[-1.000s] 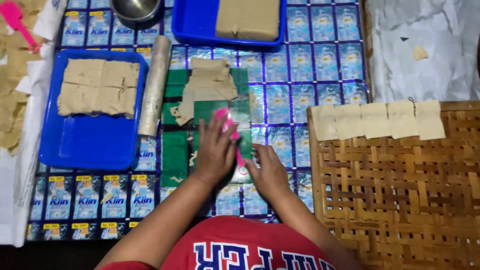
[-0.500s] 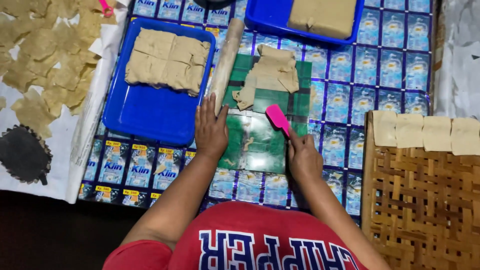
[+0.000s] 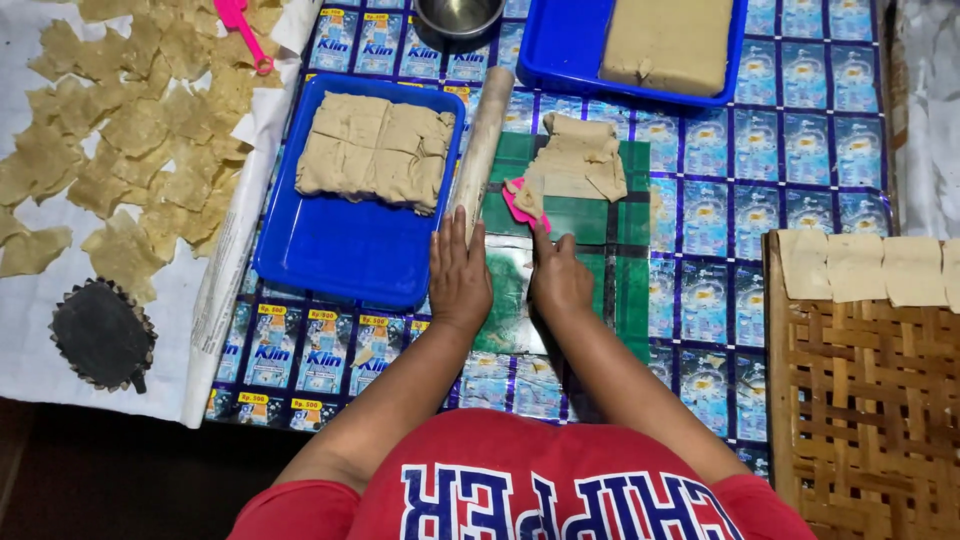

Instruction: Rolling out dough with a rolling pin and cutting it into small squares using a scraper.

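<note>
Item, as I see it from the head view: dough-cutting station, one worker in a red shirt.

1. Left hand point(image 3: 459, 272): flat, fingers spread, holding nothing, pressing on the green sheet point(image 3: 570, 260) just beside the wooden rolling pin point(image 3: 482, 140).
2. Right hand point(image 3: 558, 277): closed around the handle of a pink scraper point(image 3: 522, 207), whose blade meets the near edge of the dough pile point(image 3: 577, 166) lying at the far end of the green sheet.
3. Step in hand, by my judgement: cutting or lifting pieces off the pile. The next move looks to call for a steady sheet under the left palm and a clean push of the blade under one layer.
4. Blue tray point(image 3: 350, 240), left of the pin: a slab of scored dough squares at its far end, the near half bare.
5. Second blue tray point(image 3: 570, 70), far side: one thick dough block.
6. Woven tray point(image 3: 860, 400), right: a row of cut squares along its far edge.
7. Surface point(image 3: 790, 150): covered with a blue printed sachet mat; a metal bowl point(image 3: 460, 14) at the far edge.
8. White paper point(image 3: 30, 350), left: many scattered thin pieces, a second pink tool, a dark fluted round object.
9. Room: dark floor at the near edge; little else shows.
</note>
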